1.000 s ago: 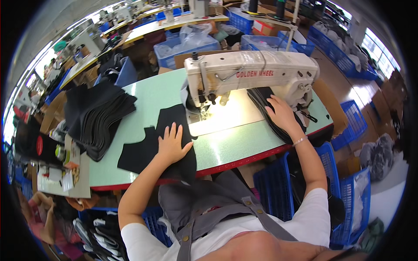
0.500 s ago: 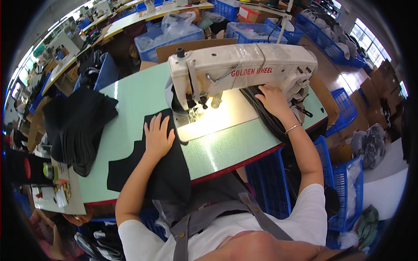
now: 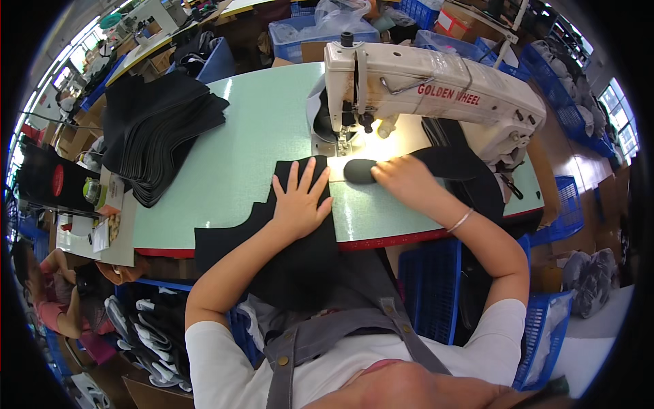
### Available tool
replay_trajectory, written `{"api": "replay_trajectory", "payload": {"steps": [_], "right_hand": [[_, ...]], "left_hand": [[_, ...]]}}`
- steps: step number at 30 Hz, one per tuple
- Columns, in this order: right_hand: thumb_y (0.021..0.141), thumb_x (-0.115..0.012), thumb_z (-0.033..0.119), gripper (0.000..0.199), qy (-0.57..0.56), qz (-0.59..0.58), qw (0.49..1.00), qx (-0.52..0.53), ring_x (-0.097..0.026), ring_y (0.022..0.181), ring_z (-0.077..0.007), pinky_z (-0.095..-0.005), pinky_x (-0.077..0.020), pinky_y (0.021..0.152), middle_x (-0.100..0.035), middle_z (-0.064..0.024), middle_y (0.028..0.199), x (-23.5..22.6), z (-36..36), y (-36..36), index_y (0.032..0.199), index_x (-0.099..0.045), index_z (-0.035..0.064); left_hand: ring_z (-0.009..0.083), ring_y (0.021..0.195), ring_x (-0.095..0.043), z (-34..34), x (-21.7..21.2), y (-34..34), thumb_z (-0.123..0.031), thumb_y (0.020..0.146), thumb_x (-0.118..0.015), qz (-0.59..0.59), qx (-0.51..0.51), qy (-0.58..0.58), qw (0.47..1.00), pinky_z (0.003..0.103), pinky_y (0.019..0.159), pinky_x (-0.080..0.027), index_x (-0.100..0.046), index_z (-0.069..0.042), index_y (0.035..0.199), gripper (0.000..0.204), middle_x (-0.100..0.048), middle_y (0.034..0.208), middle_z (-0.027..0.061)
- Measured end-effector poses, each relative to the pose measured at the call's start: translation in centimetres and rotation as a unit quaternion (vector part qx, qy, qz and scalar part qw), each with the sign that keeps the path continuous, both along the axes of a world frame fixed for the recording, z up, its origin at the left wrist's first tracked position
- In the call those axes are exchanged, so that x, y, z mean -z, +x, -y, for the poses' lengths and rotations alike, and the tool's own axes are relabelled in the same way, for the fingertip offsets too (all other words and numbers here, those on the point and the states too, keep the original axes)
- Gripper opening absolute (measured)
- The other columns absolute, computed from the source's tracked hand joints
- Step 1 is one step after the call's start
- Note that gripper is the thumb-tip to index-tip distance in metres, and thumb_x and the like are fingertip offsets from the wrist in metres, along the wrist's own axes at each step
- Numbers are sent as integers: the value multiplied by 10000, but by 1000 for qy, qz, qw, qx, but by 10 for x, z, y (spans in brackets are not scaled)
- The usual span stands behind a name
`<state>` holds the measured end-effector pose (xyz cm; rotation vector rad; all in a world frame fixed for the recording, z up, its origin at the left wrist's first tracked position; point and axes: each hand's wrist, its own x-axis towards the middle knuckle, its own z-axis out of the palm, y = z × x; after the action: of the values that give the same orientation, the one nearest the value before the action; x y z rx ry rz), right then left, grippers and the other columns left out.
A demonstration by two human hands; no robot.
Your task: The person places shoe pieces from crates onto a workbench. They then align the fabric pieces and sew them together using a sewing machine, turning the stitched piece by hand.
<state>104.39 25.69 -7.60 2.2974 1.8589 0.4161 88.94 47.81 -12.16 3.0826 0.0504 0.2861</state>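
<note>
My left hand [image 3: 300, 203] lies flat with spread fingers on a black cut fabric piece [image 3: 235, 235], which hangs over the table's front edge toward my lap. Between the thumb and fingers of my right hand [image 3: 412, 183] is a long black fabric strip [image 3: 446, 162]. Its rounded end [image 3: 357, 171] points left, close to the fabric piece but apart from it. Just beyond both hands stands a white sewing machine [image 3: 436, 85], its lamp lighting the needle area [image 3: 346, 143]. More black strips [image 3: 485, 189] lie under the machine's arm, right of my right hand.
A thick stack of black cut pieces [image 3: 160, 133] rests on the left of the pale green table [image 3: 259, 109]. Blue crates [image 3: 429, 286] stand below the front edge at right. Another person [image 3: 54, 290] sits at far left. Blue bins [image 3: 323, 37] with plastic bags stand behind the table.
My right hand has moved left from the strips under the machine's arm, drawing one strip toward the needle area. My left hand stays on the fabric piece. The whole view has shifted.
</note>
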Motion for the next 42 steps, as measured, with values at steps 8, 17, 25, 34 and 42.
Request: {"api": "replay_trajectory", "payload": {"steps": [8,17,25,34,42], "right_hand": [[783,-565,125,352,184,33,982,-35,-606,945,-217,-323,-509,765,-598,-75,1003,30,-56,13,1124,-624,58],[744,-577,71,389,175,-88,980,22,-631,887,-244,-330,-517,706,-610,-107,1099,24,-46,19,1128,-640,56],[725,-592,52,407,165,-153,974,24,-643,858,-230,-319,-524,672,-616,-126,1114,21,-45,20,1129,-631,32],[684,-603,83,353,203,-137,969,24,-615,961,-261,-360,-505,801,-632,-131,991,27,-46,11,1019,-639,-20],[691,-597,85,353,210,-141,968,9,-620,965,-257,-355,-505,789,-627,-139,1025,27,-46,13,1027,-634,-18]], "left_hand": [[435,1298,-252,-2,-5,36,-451,836,-565,2,68,-20,997,678,990,-252,-324,-60,1417,740,-283,1434,199],[428,1243,-303,-11,-24,49,-503,813,-584,-18,142,-15,990,616,948,-322,-429,4,1330,741,-356,1369,230],[370,1252,-324,-6,-27,50,-574,785,-597,-44,151,-19,987,487,908,-349,-451,-31,1336,787,-373,1393,195],[376,1369,-205,4,-15,43,-507,799,-610,-36,100,-93,990,653,1037,-173,-391,-33,1376,778,-294,1441,188],[385,1377,-194,5,-16,43,-526,814,-581,-46,95,-64,992,697,1007,-163,-353,-40,1401,796,-256,1473,183]]}}
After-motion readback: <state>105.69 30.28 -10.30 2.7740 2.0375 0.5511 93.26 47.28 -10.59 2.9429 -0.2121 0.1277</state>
